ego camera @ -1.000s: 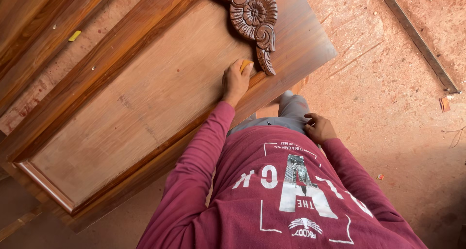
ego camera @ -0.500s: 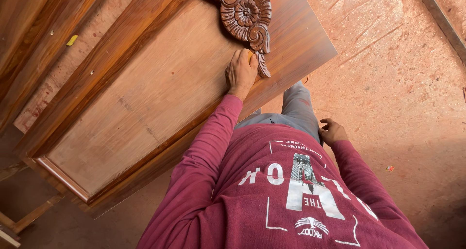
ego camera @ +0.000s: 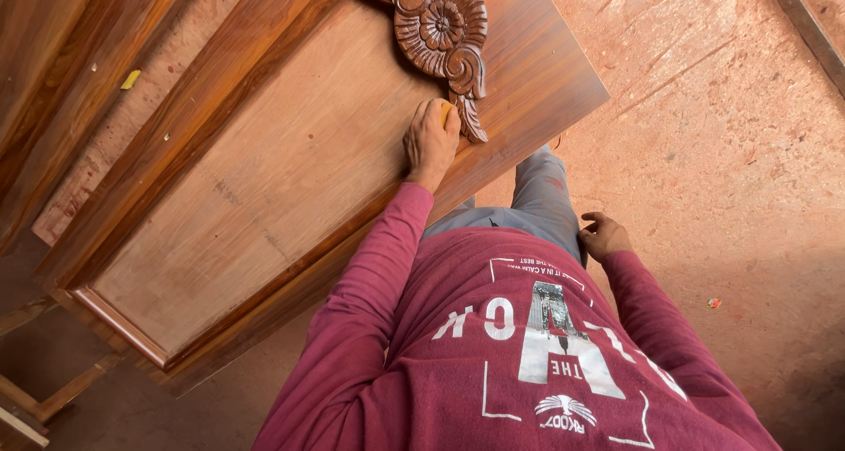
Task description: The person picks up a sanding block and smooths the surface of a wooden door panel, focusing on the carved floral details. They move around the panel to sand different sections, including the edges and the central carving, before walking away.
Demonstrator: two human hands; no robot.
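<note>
- Near the lower tip of the carved rosette (ego camera: 440, 33), the left hand (ego camera: 429, 140) presses a small yellow sanding pad (ego camera: 446, 113) flat against the wooden panel (ego camera: 282, 178).
- Left fingers are curled closed over the pad; only one yellow corner shows beyond the knuckles, touching the panel just beside the carving's tail.
- Right hand (ego camera: 601, 236) rests at the person's thigh, away from the panel; its fingers are loosely bent and appear to hold nothing.
- Step in hand, as judged: abrasive rubbing of the flat panel field where it meets the applied carving.
- Next move, as judged, calls for short, controlled strokes along the grain, with pressure kept even and the pad edge kept off the raised scrollwork, which could be scuffed.
- Panel condition: a broad reddish-brown board with a dull, matte centre, framed by darker, glossier moulded rails.
- Panel position: lying flat and raised above the reddish dusty floor (ego camera: 704, 134), on a support of which wooden legs (ego camera: 35, 398) show at lower left.
</note>
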